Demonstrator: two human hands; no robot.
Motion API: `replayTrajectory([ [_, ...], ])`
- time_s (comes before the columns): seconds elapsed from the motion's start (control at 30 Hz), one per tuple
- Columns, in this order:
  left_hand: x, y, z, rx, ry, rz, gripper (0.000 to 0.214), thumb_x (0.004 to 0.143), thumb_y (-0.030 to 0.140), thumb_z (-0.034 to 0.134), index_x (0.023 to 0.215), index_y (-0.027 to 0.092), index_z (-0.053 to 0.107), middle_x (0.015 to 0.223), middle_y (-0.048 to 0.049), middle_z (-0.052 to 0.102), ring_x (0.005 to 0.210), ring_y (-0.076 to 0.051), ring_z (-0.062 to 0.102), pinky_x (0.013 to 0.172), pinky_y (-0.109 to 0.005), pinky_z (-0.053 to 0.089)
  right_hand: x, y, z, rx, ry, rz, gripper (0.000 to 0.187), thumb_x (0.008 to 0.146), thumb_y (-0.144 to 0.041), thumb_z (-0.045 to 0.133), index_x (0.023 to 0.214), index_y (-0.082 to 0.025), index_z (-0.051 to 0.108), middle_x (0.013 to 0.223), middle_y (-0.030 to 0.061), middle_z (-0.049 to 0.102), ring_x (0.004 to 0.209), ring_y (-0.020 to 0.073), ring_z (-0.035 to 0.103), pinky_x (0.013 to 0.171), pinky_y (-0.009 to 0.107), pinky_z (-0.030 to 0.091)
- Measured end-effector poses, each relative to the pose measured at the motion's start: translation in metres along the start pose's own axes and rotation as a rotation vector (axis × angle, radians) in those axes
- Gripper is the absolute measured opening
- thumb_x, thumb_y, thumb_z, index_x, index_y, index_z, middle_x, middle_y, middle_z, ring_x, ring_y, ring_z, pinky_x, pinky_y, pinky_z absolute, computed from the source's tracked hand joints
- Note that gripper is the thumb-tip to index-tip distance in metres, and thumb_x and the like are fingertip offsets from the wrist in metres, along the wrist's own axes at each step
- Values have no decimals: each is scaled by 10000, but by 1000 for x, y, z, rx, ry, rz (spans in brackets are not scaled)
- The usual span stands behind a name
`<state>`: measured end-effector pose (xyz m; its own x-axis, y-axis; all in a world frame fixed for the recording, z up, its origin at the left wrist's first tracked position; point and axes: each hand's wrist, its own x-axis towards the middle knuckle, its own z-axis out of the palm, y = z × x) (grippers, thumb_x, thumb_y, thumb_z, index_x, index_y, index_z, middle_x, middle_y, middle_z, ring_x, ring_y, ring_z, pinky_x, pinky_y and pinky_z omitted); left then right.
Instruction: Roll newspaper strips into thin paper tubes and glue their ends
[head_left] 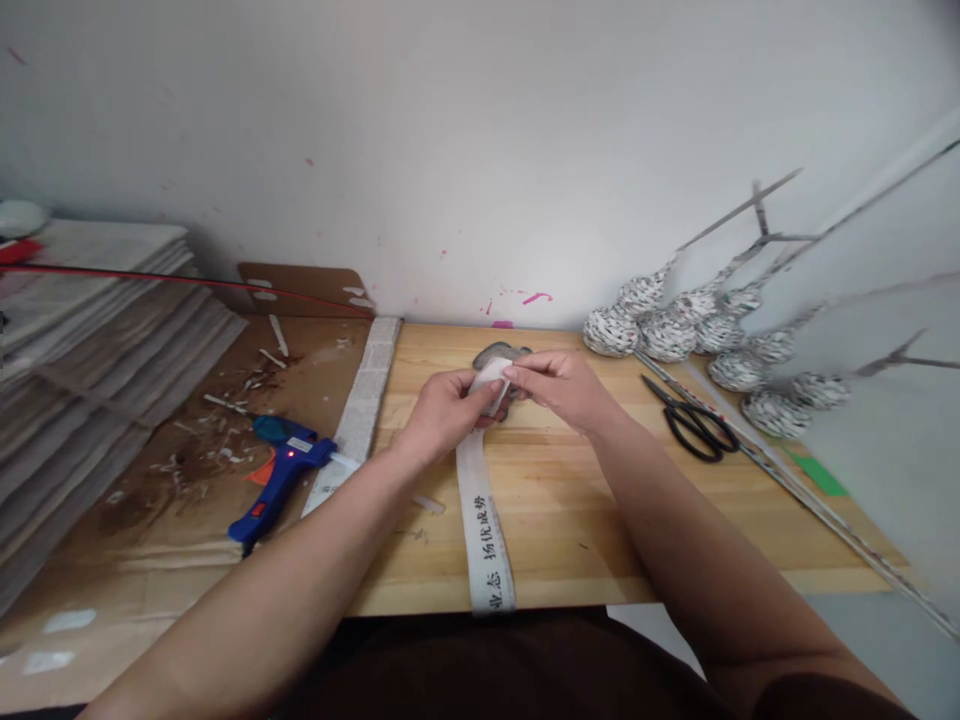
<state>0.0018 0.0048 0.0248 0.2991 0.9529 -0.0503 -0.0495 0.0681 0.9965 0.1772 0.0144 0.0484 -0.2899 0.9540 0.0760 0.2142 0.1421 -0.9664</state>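
Note:
My left hand (442, 412) and my right hand (559, 385) meet over the middle of a wooden board (585, 520). Both pinch the top end of a long newspaper strip (486, 530) that runs down to the board's front edge. The strip's end wraps around a small grey paper ball (501, 354) held between my fingers. Fingers of both hands are closed on the strip and ball.
A blue hot glue gun (281, 475) lies left on brown cardboard with paper scraps. Another newspaper strip (360, 410) lies beside it. Black scissors (694, 420) and several newspaper-wrapped balls on sticks (667, 325) sit right. Stacked newspapers (90, 340) fill the far left.

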Motion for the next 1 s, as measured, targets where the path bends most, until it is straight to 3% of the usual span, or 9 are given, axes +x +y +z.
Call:
replayTrajectory([
  [0.27, 0, 0, -1, 20, -1, 0, 314, 759, 447, 702, 795, 136, 723, 749, -66, 718, 654, -145, 638, 611, -245, 509, 1, 3, 2, 86, 20, 56, 288, 768, -414, 691, 722, -130, 709, 583, 6, 596, 482, 65, 433, 452, 222, 324],
  [0.73, 1, -1, 0, 25, -7, -5, 213, 773, 358, 677, 795, 151, 724, 721, -51, 702, 653, -150, 633, 635, -261, 521, 5, 13, 5, 80, 97, 36, 324, 749, -452, 720, 793, -132, 747, 581, 10, 603, 506, 85, 486, 439, 212, 358],
  [1.0, -2, 7, 5, -17, 1, -84, 128, 739, 278, 694, 731, 153, 716, 693, -49, 693, 658, -172, 641, 652, -284, 520, 4, 12, 7, 41, 116, 30, 326, 744, -455, 725, 785, -132, 724, 610, 8, 628, 526, 91, 521, 501, 228, 409],
])
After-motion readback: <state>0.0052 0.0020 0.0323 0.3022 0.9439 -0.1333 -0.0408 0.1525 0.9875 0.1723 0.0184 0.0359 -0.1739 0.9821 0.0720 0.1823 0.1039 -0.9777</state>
